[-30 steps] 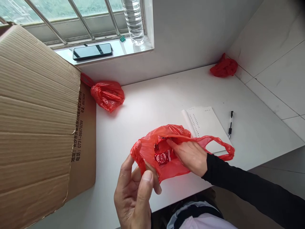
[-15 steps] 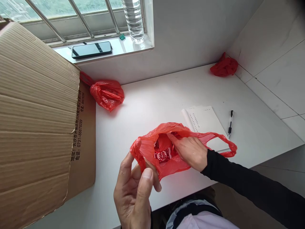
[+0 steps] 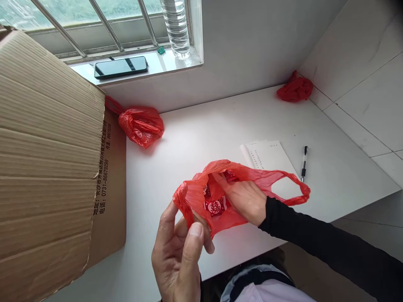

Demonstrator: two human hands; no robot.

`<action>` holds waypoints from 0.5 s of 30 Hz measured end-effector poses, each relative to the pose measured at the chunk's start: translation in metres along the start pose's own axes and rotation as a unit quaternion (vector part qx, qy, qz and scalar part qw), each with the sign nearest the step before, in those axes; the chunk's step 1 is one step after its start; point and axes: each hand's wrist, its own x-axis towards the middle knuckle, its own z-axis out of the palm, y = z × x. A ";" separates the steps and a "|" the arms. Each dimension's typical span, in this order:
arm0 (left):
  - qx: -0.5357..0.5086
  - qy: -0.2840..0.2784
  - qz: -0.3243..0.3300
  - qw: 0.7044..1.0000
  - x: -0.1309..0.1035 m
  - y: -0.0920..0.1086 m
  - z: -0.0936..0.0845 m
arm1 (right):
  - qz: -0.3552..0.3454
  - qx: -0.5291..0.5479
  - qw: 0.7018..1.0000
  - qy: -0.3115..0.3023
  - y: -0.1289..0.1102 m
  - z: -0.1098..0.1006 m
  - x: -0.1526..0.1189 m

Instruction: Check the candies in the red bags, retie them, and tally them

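A red plastic bag (image 3: 195, 195) with loop handles is held above the white table, its mouth open toward me. My left hand (image 3: 179, 256) has its fingers hooked round the bag's left handle and rim, with the thumb in front. Inside the bag lie red wrapped sweets (image 3: 215, 206) with white printed characters. My right hand (image 3: 245, 199) reaches into the bag over the sweets. One of its fingers shows stretched out along the inner wall; the other fingertips are hidden among the contents. The right handle loop lies beyond my right wrist.
A large cardboard box (image 3: 47, 167) stands at the left. A tied red bag (image 3: 143, 126) and a crumpled red bag (image 3: 295, 88) lie at the back. A notebook (image 3: 272, 155) and a pen (image 3: 304, 163) are behind the bag. The sill holds a phone (image 3: 121, 67) and a water bottle (image 3: 178, 31).
My right hand has moved slightly left and deeper into the bag. The right handle has shifted a little left. My left hand keeps its hold almost in place.
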 end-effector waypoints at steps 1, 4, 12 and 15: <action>0.001 -0.001 0.002 1.000 0.000 0.000 0.000 | -0.013 0.012 1.000 -0.001 -0.004 0.000 0.002; 0.002 0.000 0.000 1.000 0.000 0.000 -0.001 | -0.048 0.038 0.998 0.000 -0.015 0.005 0.009; 0.010 0.000 -0.001 1.000 0.001 -0.001 -0.005 | -0.051 0.038 0.998 0.014 -0.023 0.011 0.022; 0.004 0.007 -0.009 1.000 0.002 -0.001 -0.006 | -0.055 0.043 0.997 0.019 -0.019 0.005 0.012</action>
